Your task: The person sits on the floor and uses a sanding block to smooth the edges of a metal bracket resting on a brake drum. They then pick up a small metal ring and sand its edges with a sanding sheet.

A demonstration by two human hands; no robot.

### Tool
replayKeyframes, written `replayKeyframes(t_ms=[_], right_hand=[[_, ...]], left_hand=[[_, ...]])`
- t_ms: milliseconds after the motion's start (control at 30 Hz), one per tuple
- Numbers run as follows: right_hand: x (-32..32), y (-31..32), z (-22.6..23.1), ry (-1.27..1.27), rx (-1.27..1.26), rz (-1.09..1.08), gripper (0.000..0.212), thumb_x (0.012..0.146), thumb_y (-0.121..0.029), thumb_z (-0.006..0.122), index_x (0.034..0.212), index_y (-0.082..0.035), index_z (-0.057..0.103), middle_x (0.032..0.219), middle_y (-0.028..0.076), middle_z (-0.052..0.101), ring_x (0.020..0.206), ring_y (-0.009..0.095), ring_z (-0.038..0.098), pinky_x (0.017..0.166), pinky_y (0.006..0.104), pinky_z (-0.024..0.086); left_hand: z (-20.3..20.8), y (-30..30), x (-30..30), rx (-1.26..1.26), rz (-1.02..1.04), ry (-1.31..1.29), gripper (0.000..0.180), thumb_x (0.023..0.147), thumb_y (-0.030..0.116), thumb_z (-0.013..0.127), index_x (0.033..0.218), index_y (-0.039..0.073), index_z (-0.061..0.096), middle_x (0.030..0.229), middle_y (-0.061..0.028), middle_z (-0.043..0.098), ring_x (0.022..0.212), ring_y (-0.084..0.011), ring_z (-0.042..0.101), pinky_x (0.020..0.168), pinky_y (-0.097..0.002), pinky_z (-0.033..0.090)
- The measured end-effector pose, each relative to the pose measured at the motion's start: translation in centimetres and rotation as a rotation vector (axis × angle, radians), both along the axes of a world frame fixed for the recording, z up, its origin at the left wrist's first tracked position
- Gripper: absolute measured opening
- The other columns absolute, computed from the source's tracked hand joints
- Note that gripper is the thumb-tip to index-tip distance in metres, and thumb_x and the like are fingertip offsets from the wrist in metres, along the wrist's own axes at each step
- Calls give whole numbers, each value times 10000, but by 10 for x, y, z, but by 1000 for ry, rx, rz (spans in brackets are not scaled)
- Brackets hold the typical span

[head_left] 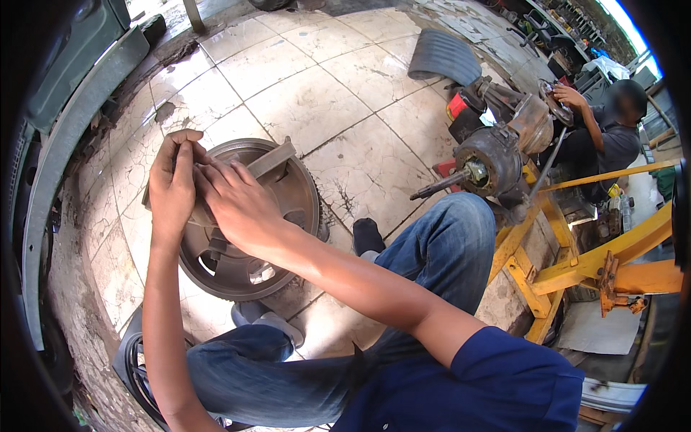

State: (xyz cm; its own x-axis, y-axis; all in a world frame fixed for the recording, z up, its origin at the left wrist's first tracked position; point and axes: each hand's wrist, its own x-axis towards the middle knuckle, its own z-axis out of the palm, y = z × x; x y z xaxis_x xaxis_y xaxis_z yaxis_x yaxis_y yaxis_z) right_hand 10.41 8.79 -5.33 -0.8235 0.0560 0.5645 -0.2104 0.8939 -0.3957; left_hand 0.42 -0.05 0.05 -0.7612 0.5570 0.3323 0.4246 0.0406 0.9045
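Observation:
A round, dark metal flywheel (pixel 245 288) with a toothed rim and holes through its face lies in front of my knees. A flat metal bar (pixel 273 160) runs across its top and passes under my hands. My left hand (pixel 173 180) is at the flywheel's left side, fingers curled in and thumb pressed against them; what they hold is hidden. My right hand (pixel 234 198) lies over the bar with its fingers stretched out, their tips touching my left hand. Beneath the right hand, a short metal stub (pixel 218 246) shows on the flywheel.
To the right, a greasy gearbox-like assembly (pixel 497 155) with a protruding shaft sits by a yellow steel frame (pixel 597 266). Beyond it another person (pixel 612 137) crouches, handling a metal part. A curved grey mat (pixel 444 56) lies on the tiles. A vehicle's metal edge (pixel 54 165) borders the left.

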Motion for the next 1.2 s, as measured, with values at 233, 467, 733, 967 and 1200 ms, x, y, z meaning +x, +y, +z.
replayKeyframes(t_ms=[233, 467, 733, 967, 1200], right_hand=[[14, 48, -21, -160, 47, -78, 603, 842, 117, 432, 1434, 62, 335, 1499, 224, 350, 1420, 343, 301, 1213, 479, 170], [15, 72, -22, -262, 55, -246, 609, 858, 97, 403, 1457, 35, 312, 1513, 214, 335, 1438, 332, 267, 1215, 484, 135], [-8, -23, 3, -161, 23, -105, 510, 870, -22, 478, 1348, 142, 406, 1420, 278, 407, 1378, 375, 344, 1181, 500, 204], [-9, -14, 0, -55, -13, -60, 517, 861, -33, 491, 1340, 144, 411, 1392, 277, 433, 1347, 372, 386, 1166, 492, 234], [15, 42, -14, -196, 104, -65, 593, 829, 80, 434, 1418, 65, 364, 1497, 226, 355, 1436, 330, 280, 1210, 474, 171]], left_hand=[[-4, 2, -3, 21, -23, 2, 227, 1021, 107, 422, 1107, 5, 605, 849, -20, 572, 723, -82, 552, 638, -221, 454], [6, 2, 0, -111, 18, -4, 229, 1022, 122, 427, 1108, 15, 611, 808, -8, 559, 663, -54, 531, 593, -207, 434], [-8, 5, -3, 46, 66, 103, 221, 1007, 76, 412, 1063, -2, 611, 913, -72, 637, 881, -143, 599, 842, -280, 469], [-5, 4, -7, 30, 13, 83, 226, 1009, 78, 402, 1054, -2, 609, 938, -85, 648, 925, -150, 602, 886, -285, 460], [-10, 3, -5, 40, -24, 122, 234, 1011, 86, 404, 1070, -7, 610, 884, -74, 624, 807, -127, 619, 731, -263, 503]])
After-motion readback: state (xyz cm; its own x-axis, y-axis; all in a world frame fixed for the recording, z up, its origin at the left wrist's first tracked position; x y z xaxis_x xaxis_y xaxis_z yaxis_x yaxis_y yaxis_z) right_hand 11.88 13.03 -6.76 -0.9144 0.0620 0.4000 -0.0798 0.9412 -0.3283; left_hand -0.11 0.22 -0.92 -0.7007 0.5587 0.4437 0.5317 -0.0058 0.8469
